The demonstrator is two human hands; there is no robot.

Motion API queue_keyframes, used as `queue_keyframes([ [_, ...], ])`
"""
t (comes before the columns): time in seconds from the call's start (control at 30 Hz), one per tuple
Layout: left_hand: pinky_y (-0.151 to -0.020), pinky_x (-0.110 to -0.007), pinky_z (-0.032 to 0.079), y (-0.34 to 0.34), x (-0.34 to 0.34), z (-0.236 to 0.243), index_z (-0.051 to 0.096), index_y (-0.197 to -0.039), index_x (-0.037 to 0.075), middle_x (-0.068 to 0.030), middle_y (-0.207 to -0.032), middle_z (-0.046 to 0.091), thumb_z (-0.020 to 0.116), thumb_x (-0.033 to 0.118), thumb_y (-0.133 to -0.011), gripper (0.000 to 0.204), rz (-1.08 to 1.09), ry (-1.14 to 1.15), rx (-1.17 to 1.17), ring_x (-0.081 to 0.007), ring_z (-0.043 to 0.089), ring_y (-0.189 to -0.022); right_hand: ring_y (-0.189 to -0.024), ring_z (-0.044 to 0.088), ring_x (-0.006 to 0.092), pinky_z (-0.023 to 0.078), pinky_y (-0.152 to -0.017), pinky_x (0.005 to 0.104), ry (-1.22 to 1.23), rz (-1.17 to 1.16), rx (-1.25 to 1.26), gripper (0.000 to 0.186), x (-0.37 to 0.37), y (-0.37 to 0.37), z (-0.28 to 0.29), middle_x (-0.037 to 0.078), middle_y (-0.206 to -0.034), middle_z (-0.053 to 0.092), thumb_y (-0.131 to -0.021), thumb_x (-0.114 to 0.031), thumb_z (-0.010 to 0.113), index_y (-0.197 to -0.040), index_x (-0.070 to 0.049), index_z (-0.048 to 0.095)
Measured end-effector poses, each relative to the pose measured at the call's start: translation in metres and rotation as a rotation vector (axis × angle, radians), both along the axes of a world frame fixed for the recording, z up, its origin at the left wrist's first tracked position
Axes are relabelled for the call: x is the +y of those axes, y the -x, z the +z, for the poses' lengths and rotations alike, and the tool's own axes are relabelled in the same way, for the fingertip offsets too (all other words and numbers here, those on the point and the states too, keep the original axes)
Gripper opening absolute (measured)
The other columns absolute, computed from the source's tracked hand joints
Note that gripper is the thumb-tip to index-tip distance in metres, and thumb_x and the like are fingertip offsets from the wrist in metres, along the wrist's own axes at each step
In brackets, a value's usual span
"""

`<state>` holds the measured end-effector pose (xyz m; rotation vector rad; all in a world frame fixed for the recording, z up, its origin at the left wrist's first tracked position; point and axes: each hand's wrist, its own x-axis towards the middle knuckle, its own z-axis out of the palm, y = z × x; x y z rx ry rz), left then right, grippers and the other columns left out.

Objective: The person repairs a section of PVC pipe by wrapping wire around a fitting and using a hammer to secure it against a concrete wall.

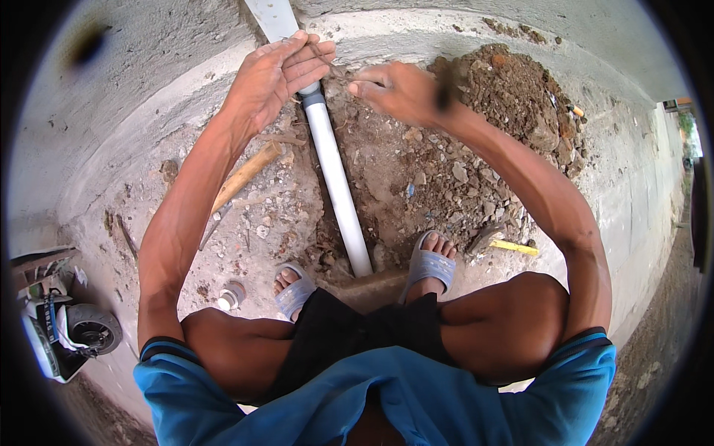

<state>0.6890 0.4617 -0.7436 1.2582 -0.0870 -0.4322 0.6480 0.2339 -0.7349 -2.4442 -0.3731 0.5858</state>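
Note:
Above the far end of a white pipe (336, 178), my left hand (279, 74) is raised with its palm showing. Its thumb presses against long fingers, and a thin, dark brown strand (321, 56) runs across them; whether it is wire or a root I cannot tell. The strand stretches toward the fingertips of my right hand (398, 91). That hand is curled closed, somewhat blurred, and what it pinches is hidden. The white pipe lies in a narrow trench and enters a grey coupling (312, 97). A wider light-grey pipe (272, 18) slopes up beyond my left hand.
Loose soil is heaped (513, 93) at the far right by the wall. A wooden handle (249, 175) lies left of the trench, a yellow-handled tool (513, 247) right of it. A small jar (231, 296) stands near my left sandal (295, 290). A motorbike (89, 328) is at the left edge.

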Motion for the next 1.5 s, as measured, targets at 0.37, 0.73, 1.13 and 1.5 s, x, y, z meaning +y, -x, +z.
queue_keyframes([
  [0.37,-0.106,-0.040,0.057,-0.019,0.011,0.004,0.051,-0.124,-0.010,-0.0245,-0.126,0.063,0.048,0.020,-0.109,0.033,0.160,0.128,0.095,-0.0321,0.065,-0.121,-0.081,0.059,0.0157,0.047,-0.087,0.0375,-0.508,-0.237,0.229,0.044,-0.002,-0.008,-0.005,0.003,-0.077,0.064,-0.104,-0.039,0.056,-0.133,-0.007,0.062],
  [0.73,-0.107,-0.044,0.056,-0.031,0.038,0.011,0.054,-0.115,0.001,-0.0171,-0.120,0.065,0.048,0.021,-0.109,0.022,0.318,0.217,0.088,-0.0301,0.065,-0.120,-0.073,0.061,0.0135,0.054,-0.085,0.0371,-0.346,0.041,-0.040,0.045,0.013,-0.031,-0.006,0.008,-0.097,0.071,-0.108,-0.037,0.049,-0.134,-0.003,0.062],
  [1.13,-0.107,-0.042,0.056,-0.012,0.050,-0.027,0.050,-0.115,0.002,-0.0201,-0.125,0.064,0.042,0.026,-0.111,0.025,0.270,0.134,0.279,-0.0322,0.065,-0.119,-0.075,0.057,0.0163,0.053,-0.084,0.0447,-0.153,-0.080,0.285,0.049,0.005,-0.016,-0.025,0.006,-0.093,0.066,-0.106,-0.041,0.052,-0.140,-0.007,0.058],
  [1.5,-0.106,-0.040,0.056,-0.015,0.045,-0.019,0.055,-0.116,0.002,-0.0178,-0.118,0.066,0.046,0.026,-0.110,0.027,0.305,-0.060,0.038,-0.0294,0.067,-0.116,-0.137,0.049,0.0440,0.037,-0.115,0.0642,-0.159,-0.049,0.198,0.061,0.004,-0.021,-0.028,0.026,-0.149,0.048,-0.103,-0.054,0.046,-0.144,-0.009,0.053],
])
